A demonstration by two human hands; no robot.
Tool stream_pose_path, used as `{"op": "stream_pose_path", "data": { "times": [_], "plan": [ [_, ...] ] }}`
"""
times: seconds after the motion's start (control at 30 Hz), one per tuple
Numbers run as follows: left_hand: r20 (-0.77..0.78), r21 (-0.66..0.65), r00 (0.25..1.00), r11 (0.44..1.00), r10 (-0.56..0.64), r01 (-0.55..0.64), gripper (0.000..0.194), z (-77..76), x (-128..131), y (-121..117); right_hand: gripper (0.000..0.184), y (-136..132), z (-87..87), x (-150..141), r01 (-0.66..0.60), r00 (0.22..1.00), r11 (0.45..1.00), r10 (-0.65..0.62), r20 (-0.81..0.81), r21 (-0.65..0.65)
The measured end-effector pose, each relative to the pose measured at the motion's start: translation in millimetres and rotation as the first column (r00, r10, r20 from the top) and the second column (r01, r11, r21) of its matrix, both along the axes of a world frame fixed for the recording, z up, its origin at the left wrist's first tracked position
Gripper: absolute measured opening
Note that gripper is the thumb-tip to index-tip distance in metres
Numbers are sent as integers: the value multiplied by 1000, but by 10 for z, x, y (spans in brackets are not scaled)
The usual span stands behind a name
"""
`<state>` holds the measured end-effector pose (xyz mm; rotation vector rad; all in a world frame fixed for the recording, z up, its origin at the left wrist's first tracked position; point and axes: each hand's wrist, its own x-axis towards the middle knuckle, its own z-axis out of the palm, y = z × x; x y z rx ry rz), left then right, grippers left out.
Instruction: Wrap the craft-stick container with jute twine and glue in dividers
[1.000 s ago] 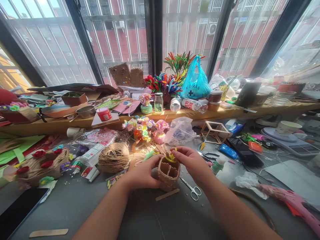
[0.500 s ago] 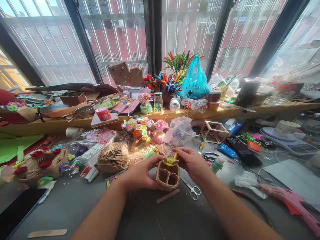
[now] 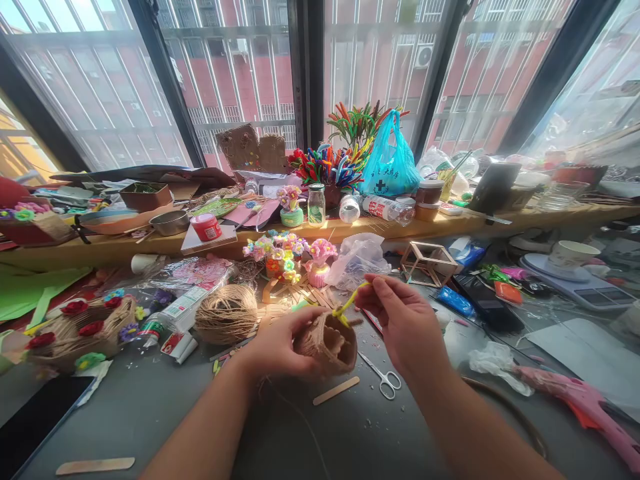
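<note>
Center: left hand [image 3: 280, 343] gripped a small brown basket [image 3: 343, 347], tilted.
Right hand [image 3: 400, 310]: pinched a yellow strip [image 3: 353, 301] at its rim.
Lower center: scissors [image 3: 387, 383] lay nearby.

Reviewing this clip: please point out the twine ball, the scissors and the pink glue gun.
Twine ball [image 3: 227, 316]: head view, middle of the wound strands.
Scissors [image 3: 384, 379]: head view, metal just above the finger loops.
Glue gun [image 3: 575, 395]: head view, pink body.

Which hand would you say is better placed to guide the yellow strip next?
Probably the right hand: its fingertips pinch the yellow strip above the rim, while the left hand is occupied holding the brown container.
</note>
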<state>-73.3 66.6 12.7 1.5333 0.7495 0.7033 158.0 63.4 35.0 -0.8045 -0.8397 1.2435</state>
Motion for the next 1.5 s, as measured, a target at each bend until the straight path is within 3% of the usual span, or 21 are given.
{"op": "stream_pose_path", "data": {
  "times": [0.1,0.17,0.27,0.37,0.47,0.53,0.6,0.73,0.9,1.13,1.27,1.4,1.5],
  "plan": [
    [137,-156,940,930,-313,333,80,80,-55,-67,37,107,23,87,-73,997,990,68,-46,-123],
    [195,-239,898,869,-395,434,81,80,-95,-95,37,144,12,125,-116,993,981,117,-7,-156],
    [270,-240,928,916,-256,323,86,4,-134,-94,31,119,4,151,-231,964,965,245,108,-125],
    [313,-186,944,967,-107,171,91,-66,-139,-65,19,32,61,196,-337,908,939,305,288,70],
    [319,-151,944,980,-79,133,87,-63,-120,-40,37,-54,173,278,-479,778,822,234,583,308],
    [327,-144,942,982,-69,122,85,-38,-100,-33,47,-84,232,320,-565,659,748,156,735,348],
    [333,-159,941,980,-60,119,83,-19,-80,-31,43,-86,249,327,-589,598,727,97,795,354],
    [314,-203,948,972,-51,119,79,-19,-37,-31,24,-31,180,263,-535,619,756,46,784,378],
    [301,-255,952,958,-51,132,69,-59,13,-40,22,12,91,188,-428,660,839,37,750,335],
    [181,-262,981,958,-67,114,71,-135,4,-32,20,10,-9,91,-283,684,911,-27,729,300],
    [143,-204,973,957,-181,208,74,-84,60,-20,25,3,-78,-4,-133,730,962,-68,680,238],
    [109,-235,959,931,-260,279,69,-69,145,-53,26,11,-68,-11,-152,703,964,-50,709,219],
    [199,-286,943,905,-265,315,80,-102,171,-93,31,70,-75,50,-88,722,988,-22,692,124]
  ]
}}
